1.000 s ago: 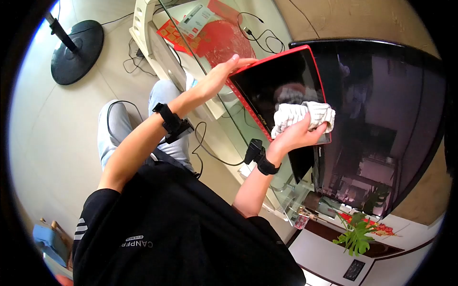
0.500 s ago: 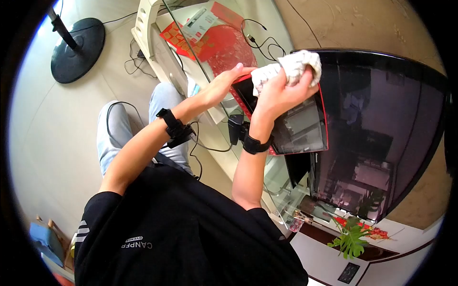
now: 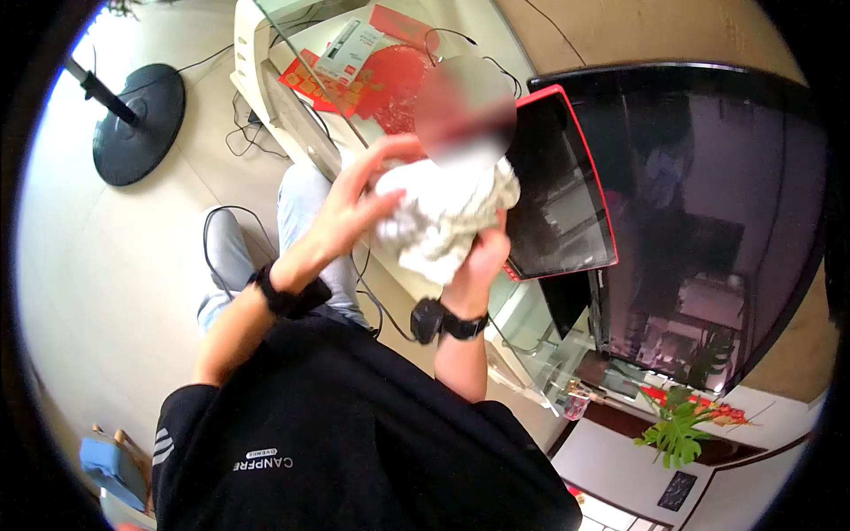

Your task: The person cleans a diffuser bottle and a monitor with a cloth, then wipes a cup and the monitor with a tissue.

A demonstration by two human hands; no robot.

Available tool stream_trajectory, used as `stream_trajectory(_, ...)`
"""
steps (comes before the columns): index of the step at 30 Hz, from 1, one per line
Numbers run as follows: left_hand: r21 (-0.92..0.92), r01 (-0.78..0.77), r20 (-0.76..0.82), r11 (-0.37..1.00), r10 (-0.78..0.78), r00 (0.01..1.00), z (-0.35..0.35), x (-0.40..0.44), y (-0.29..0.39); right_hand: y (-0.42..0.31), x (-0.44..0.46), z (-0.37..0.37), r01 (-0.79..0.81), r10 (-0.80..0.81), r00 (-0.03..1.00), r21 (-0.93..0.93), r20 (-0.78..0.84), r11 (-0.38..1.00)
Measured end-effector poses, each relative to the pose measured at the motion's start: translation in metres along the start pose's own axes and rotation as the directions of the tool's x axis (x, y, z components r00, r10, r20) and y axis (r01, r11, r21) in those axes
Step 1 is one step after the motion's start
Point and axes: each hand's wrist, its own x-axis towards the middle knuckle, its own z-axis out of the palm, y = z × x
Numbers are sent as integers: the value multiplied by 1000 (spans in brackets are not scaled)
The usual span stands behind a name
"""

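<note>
One round black stand base [image 3: 139,124] at ten o'clock from centre; blue boxy object [image 3: 115,469] at eight. Pale tiled floor [image 3: 97,292] runs wide between them, the roomiest side for moving. Light-blue jeans [image 3: 301,199] edge it near nine.

Black short-sleeved shirt [image 3: 354,425] at seven: pale stripes on the left sleeve; white lettering upside down, roughly "CANPFRE", smaller line beside it uncertain.

Left hand [image 3: 345,212] at ten, slightly blurred: spread, thumb parted from fingers, overlapping the left end of a crumpled white cloth [image 3: 452,212]. Cloth sits just off centre toward one o'clock, between both hands. White printed card [image 3: 350,51] and orange-red paper with gold squares [image 3: 310,81] at eleven, on a clear glass shelf [image 3: 478,22]; print too small to read. Shelf's near edge slants from eleven toward five, passing behind the hands.

Right hand [image 3: 482,261] at three: pinching the cloth's right end, fingers partly hidden.

Red-framed glossy black rectangular panel [image 3: 562,195] at two, upper-left corner lost in a blurred patch. Its right edge overlaps a large black-framed screen [image 3: 699,212] at three; contact cannot be told. Green broad-leaved plant [image 3: 677,434] at four.
</note>
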Motion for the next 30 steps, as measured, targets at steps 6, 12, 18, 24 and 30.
stream_trajectory(6,362,202,-27,910,-206,978,22,-45,29,37,-56,-27,-122,125,991,79,-37,989)
stream_trajectory(12,527,-43,147,849,-41,988,49,-53,13,29,-75,-28,56,-50,994,-60,96,997)
stream_trajectory(18,532,-187,426,825,-70,902,52,-21,22,7,-85,-51,46,-157,905,-277,-395,960)
stream_trajectory(24,303,-30,9,952,29,1000,29,67,-6,-8,-100,-113,178,-346,750,-331,-565,927)
stream_trajectory(30,82,213,79,974,-220,972,28,109,-45,-19,-112,-121,54,-296,707,-368,-643,928)
